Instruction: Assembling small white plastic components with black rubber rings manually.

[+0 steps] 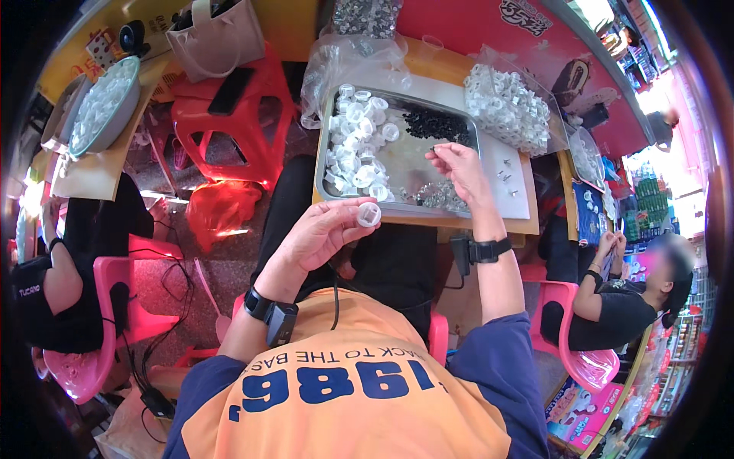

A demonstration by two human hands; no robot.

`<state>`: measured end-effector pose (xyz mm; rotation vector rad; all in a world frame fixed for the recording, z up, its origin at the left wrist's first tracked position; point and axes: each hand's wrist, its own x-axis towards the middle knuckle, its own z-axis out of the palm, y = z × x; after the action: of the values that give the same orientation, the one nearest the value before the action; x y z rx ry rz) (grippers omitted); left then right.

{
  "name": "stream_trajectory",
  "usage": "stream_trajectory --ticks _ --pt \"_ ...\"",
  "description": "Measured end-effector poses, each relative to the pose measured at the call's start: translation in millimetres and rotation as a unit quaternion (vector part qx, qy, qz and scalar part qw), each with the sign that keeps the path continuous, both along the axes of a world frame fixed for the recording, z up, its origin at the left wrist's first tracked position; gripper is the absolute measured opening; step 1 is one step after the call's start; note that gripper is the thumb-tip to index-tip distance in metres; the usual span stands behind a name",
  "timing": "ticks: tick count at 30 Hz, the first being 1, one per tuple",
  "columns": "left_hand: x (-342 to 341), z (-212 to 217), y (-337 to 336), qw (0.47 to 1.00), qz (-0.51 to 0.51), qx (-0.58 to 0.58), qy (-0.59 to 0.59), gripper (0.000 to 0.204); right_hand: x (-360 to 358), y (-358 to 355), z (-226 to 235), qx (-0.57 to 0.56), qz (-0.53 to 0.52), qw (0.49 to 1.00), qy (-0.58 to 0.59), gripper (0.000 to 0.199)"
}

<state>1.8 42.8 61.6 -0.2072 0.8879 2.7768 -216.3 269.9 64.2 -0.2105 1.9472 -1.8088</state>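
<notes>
My left hand [325, 229] is closed on a round white plastic cap [368, 214], held between thumb and fingers just off the near edge of a metal tray [321, 164]. Over the tray's right side, my right hand [465, 174] pinches with thumb and forefinger. Something small and dark shows at those fingertips, too tiny to identify. Inside the tray, many similar white caps [354, 141] lie heaped at left. Small black parts [440, 126] are spread at the far right, and little metal pieces [442, 196] lie near my right wrist.
Right of the tray stands a clear bin of white plastic parts [508, 107], with a few loose metal pieces [505, 172] nearby. Behind the tray is a clear plastic bag [348, 65]. A red stool [222, 115] bears a phone and handbag. People sit at both sides.
</notes>
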Motion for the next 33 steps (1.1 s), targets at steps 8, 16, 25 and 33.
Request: stream_trajectory --ticks 8,16,25,33 --pt "22.4 2.7 18.9 1.0 -0.013 0.008 0.012 0.033 93.6 3.5 26.9 -0.317 -0.008 0.94 -0.128 0.002" --pt "35.6 1.6 23.5 1.0 -0.007 0.005 -0.001 0.031 143.5 2.0 23.4 -0.387 -0.016 0.915 -0.117 0.017" --pt "39.1 1.1 25.1 1.0 -0.015 0.0 0.004 0.034 161.8 -5.7 13.4 -0.317 0.013 0.945 -0.08 0.019" --pt "40.6 1.5 29.4 1.0 0.004 -0.021 -0.002 0.032 170.7 -12.7 4.7 -0.313 0.005 0.942 -0.123 0.018"
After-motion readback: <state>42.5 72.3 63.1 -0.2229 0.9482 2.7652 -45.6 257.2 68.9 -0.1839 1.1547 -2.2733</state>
